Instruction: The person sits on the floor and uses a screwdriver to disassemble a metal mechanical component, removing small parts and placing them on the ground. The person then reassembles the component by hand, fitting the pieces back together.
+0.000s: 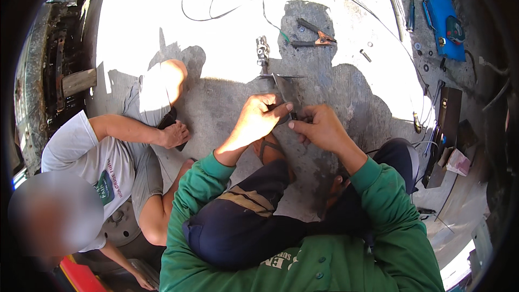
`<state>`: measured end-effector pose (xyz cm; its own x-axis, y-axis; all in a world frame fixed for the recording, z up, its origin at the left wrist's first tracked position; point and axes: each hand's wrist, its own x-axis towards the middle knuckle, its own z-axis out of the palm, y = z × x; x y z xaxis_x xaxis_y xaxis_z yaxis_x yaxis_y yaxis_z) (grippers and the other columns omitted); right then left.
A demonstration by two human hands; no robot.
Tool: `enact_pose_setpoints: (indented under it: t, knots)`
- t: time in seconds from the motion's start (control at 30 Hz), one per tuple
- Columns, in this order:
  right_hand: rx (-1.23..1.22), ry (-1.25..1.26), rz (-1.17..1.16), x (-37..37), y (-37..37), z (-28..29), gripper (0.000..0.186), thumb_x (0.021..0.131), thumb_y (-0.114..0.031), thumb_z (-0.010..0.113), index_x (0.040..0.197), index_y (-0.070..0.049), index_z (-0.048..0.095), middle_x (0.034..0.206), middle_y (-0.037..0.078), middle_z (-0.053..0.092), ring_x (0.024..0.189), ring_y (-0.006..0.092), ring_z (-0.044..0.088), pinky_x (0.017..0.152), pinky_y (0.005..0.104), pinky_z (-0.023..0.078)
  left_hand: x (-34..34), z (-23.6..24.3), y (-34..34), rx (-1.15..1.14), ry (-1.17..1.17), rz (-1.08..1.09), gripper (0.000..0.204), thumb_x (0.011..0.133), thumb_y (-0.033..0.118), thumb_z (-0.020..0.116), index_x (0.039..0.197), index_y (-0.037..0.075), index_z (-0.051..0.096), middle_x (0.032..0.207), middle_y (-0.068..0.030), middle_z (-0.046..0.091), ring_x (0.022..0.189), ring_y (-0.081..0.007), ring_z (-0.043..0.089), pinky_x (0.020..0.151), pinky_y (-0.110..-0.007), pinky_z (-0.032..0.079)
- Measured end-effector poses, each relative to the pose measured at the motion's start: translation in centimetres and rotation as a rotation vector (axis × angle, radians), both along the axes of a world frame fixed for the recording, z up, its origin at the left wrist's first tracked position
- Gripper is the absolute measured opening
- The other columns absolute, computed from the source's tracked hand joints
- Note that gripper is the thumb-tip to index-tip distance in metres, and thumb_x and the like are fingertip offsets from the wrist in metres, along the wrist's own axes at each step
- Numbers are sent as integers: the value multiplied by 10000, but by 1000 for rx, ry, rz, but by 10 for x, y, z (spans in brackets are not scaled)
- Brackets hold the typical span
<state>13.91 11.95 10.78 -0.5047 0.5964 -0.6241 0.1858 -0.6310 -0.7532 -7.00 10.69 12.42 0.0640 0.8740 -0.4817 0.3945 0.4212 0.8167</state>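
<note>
My left hand (259, 118) is closed in a pinch at the side of a flat grey metal piece (283, 90), which points up and away from me. Close beside it, my right hand (324, 128) pinches thumb against finger at the piece's dark, narrow lower end (293, 114). Whether that end belongs to the grey piece or is separate, I cannot tell. Just beyond the fingers lies a metal shaft with a jointed end (263, 53), crossed by a thin flat plate. Farther off on the concrete rests a clamp with dark handles and copper-coloured jaws (325, 38).
A person in a grey shirt (116, 154) sits close on my left, one hand (174, 134) by their knee. Black cable (238, 8) loops across the floor. At right are a blue case (440, 13), a loose bolt (366, 55) and a long brown metal piece (447, 121).
</note>
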Motion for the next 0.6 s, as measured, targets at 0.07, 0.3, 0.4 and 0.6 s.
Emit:
enact_pose_setpoints:
  t: [0.07,0.3,0.4,0.6]
  knots:
    - [-2,-15,9,-2,-2,-13,306,889,-191,773,884,103,687,663,127,687,572,184,700,521,320,542,-1,-10,-2,2,69,-6,291,920,136,796,723,16,619,633,41,538,641,-35,445,554,-265,376]
    - [168,-135,76,-17,-8,-33,413,830,-321,797,843,82,705,674,190,678,641,274,711,598,393,527,-6,-16,11,-11,87,-93,224,876,103,793,754,10,630,677,9,588,665,-52,500,585,-280,417]
    - [119,-148,19,-21,-11,-29,420,823,-337,796,844,75,716,684,205,680,655,295,709,606,402,526,-10,-24,9,-48,72,-72,215,867,91,781,746,6,624,669,-2,600,658,-56,521,578,-281,425]
    - [141,-216,-37,-24,-17,-26,387,828,-318,806,833,60,724,708,166,700,645,250,688,622,374,528,-5,-10,8,-118,93,-45,216,875,96,781,750,0,633,674,-12,623,669,-53,542,590,-269,443]
